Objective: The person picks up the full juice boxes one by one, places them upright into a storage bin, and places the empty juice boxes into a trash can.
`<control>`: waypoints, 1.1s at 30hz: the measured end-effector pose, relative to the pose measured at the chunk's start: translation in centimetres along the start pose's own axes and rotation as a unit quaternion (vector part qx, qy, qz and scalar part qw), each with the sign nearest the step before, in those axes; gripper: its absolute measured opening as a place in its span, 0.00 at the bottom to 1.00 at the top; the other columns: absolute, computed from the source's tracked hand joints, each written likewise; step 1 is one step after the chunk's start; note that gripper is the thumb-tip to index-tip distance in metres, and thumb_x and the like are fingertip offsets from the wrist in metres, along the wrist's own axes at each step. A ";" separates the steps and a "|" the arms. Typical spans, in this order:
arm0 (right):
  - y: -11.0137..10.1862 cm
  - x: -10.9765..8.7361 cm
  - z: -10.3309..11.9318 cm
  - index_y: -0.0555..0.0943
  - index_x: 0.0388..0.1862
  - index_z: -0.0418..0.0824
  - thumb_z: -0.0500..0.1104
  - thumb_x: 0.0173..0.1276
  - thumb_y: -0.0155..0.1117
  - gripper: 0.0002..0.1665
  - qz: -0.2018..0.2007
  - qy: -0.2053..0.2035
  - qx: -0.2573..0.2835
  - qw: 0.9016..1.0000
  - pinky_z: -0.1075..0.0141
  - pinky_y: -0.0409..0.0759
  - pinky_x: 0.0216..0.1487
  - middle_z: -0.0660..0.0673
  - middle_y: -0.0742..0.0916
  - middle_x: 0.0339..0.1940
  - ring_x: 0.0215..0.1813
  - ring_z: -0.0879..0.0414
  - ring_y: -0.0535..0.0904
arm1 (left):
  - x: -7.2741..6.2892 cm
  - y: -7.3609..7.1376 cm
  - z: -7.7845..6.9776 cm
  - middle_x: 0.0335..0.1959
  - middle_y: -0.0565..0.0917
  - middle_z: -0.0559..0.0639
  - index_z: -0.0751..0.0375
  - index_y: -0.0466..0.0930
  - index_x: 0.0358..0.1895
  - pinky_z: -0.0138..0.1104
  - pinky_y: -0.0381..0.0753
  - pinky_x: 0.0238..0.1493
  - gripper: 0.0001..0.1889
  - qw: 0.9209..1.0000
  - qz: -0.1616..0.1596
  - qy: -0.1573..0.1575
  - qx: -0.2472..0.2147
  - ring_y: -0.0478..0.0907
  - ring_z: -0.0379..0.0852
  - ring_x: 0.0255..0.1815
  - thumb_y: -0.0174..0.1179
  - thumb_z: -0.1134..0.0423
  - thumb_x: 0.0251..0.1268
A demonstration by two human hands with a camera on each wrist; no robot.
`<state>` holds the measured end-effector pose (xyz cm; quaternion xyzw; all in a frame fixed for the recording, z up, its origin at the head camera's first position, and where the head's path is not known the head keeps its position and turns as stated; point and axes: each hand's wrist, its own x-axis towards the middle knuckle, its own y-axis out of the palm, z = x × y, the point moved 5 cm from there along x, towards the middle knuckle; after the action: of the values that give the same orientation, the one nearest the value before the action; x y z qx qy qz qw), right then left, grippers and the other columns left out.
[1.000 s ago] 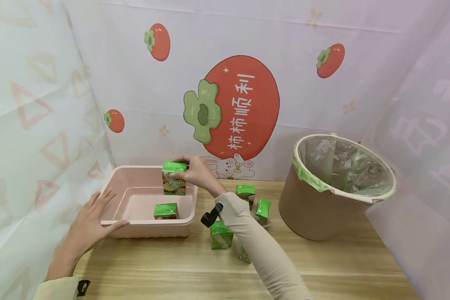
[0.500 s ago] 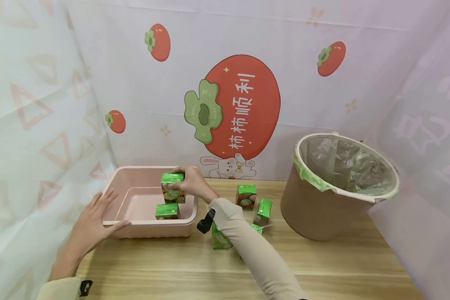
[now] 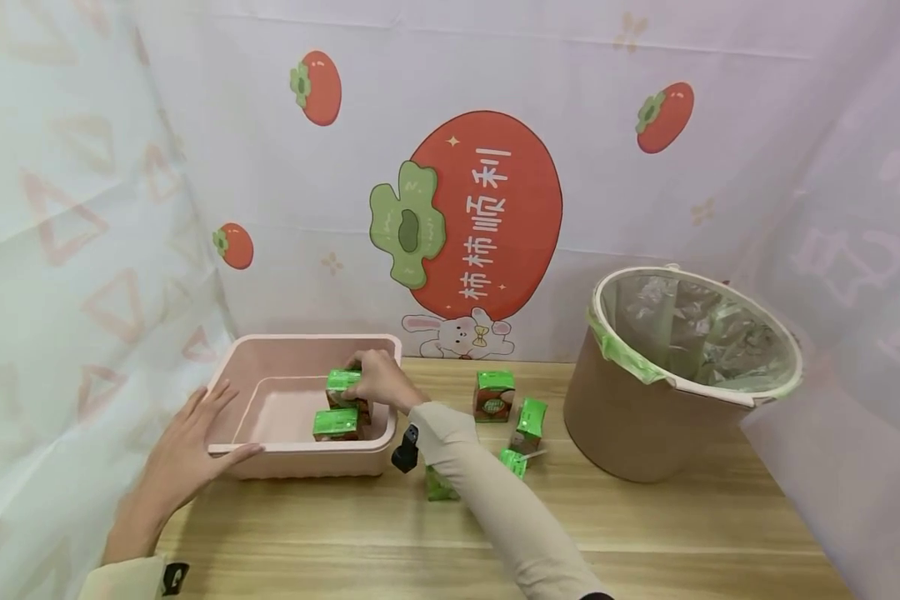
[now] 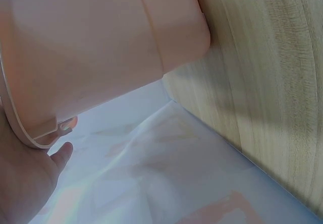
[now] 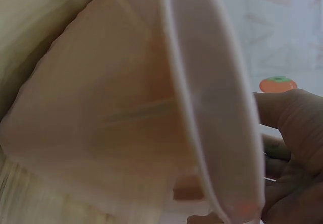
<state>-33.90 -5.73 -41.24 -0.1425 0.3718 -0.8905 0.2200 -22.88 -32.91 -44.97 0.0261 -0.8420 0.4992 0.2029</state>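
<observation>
A pink plastic bin [image 3: 285, 462] stands on the left of the table. My left hand [image 3: 183, 454] rests on its left rim, thumb and fingers spread; the left wrist view shows this hand [image 4: 25, 183] at the bin's rim. Inside the bin, my right hand [image 3: 382, 379] holds a green-topped juice box [image 3: 342, 383] by its upper part, low down near the right wall. Just in front of it stands another juice box [image 3: 336, 423]. In the right wrist view the bin's wall covers the held box, and part of my right hand [image 5: 298, 148] shows beyond the rim.
Right of the bin stand several more juice boxes: one at the back [image 3: 494, 397], a narrow one [image 3: 528, 423], one with a straw [image 3: 513, 462] and one [image 3: 441, 485] partly behind my right sleeve. A brown trash can [image 3: 630, 425] with a plastic liner stands farther right.
My right hand has lowered the juice box from above rim height down into the bin, behind the other box. My left hand stays on the rim.
</observation>
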 end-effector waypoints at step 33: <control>1.8 1.2 -0.2 0.91 0.49 0.37 0.44 0.62 0.84 0.19 0.054 0.036 -0.119 0.991 0.73 0.79 0.42 0.49 0.91 0.39 0.38 0.61 0.81 | 0.0 0.0 -0.4 0.83 0.63 0.61 0.60 0.63 0.81 0.73 0.50 0.76 0.50 1.000 0.004 -0.006 -0.007 0.42 0.61 0.88 0.76 0.42 0.60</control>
<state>-34.50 -7.34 -42.61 -0.1150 0.4903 -0.8311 0.2358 -22.73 -32.61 -44.77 0.0247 -0.8466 0.4941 0.1962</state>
